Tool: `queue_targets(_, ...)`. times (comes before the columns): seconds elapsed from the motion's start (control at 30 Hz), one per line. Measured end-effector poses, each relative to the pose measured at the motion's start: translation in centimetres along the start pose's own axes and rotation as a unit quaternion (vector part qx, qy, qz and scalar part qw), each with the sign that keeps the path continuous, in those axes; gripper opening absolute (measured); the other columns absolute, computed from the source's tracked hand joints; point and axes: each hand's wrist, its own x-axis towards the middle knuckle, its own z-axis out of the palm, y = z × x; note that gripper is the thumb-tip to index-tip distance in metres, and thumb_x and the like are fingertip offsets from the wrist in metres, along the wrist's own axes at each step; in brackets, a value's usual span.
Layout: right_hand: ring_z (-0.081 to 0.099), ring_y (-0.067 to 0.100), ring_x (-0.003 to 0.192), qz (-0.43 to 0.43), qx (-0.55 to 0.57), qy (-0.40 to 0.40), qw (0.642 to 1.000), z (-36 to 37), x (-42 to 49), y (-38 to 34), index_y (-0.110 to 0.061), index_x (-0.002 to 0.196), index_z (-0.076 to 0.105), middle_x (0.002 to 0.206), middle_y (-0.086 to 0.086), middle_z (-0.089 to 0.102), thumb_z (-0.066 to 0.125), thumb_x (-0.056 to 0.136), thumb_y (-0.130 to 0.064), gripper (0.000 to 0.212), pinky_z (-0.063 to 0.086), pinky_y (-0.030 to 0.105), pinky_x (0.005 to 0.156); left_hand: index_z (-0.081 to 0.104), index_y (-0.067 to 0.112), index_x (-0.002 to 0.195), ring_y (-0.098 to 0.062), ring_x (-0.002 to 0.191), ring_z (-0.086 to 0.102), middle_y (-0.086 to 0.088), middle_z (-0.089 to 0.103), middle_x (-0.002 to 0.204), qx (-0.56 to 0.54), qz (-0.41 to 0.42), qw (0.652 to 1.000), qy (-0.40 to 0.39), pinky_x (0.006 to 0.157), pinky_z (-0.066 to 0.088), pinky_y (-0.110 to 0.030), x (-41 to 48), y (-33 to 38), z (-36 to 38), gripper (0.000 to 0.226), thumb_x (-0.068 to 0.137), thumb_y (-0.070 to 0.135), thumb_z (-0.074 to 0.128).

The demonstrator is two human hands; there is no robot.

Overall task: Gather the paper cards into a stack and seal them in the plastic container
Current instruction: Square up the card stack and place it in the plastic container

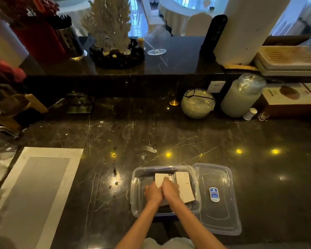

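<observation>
A clear plastic container (pixel 136 191) sits on the dark marble counter near its front edge. Inside it lie white paper cards (pixel 184 187), loosely overlapped, one with printed text at the right. My left hand (pixel 153 193) and my right hand (pixel 171 191) are side by side inside the container, both pressed down on the cards and covering their middle. The fingers are curled over the paper; I cannot tell whether they grip it. The clear lid (pixel 216 211), with a blue sticker, lies flat on the counter, touching the container's right side.
A grey woven placemat (pixel 34 191) lies at the front left. Along the back of the counter stand a round glass jar (pixel 197 103), a tall lidded jar (pixel 241 97), a cardboard box (pixel 293 99) and a small square dish (pixel 80 105). A raised ledge holds decorations.
</observation>
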Motion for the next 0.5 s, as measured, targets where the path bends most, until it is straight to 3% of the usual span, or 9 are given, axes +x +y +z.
queue_targets(0.23, 0.053, 0.035, 0.123, 0.020, -0.010, -0.018, 1.000, -0.3, 0.2, 0.3, -0.004, 0.131, 0.056, 0.133, 0.019, 0.056, 0.039, 0.099, -0.036, 0.049, 0.040, 0.049, 0.109, 0.062, 0.012, 0.121, -0.028, 0.120, 0.057, -0.014, 0.059, 0.129, -0.021, 0.005, 1.000, 0.006, 0.104, 0.049, -0.047, -0.1, -0.1, 0.5, 0.026, 0.101, 0.024, 0.049)
queue_targets(0.37, 0.055, 0.036, 0.123, -0.025, 0.022, -0.087, 0.996, -0.9, 0.5, 0.9, -0.001, 0.133, 0.054, 0.133, 0.021, 0.058, 0.036, 0.102, -0.032, 0.047, 0.043, 0.048, 0.107, 0.059, 0.018, 0.127, -0.029, 0.123, 0.055, -0.013, 0.055, 0.135, -0.031, 0.005, 0.999, -0.023, 0.105, 0.049, -0.048, -0.1, 0.1, 0.2, 0.032, 0.100, 0.022, 0.045)
queue_targets(0.5, 0.055, 0.034, 0.124, -0.029, 0.022, -0.052, 0.998, -0.6, 0.3, 1.4, -0.005, 0.136, 0.053, 0.133, 0.019, 0.058, 0.036, 0.104, -0.033, 0.046, 0.043, 0.049, 0.109, 0.061, 0.021, 0.125, -0.029, 0.124, 0.054, -0.013, 0.055, 0.135, -0.042, -0.001, 0.998, -0.042, 0.106, 0.048, -0.048, -0.1, 0.3, 0.2, 0.032, 0.099, 0.024, 0.043)
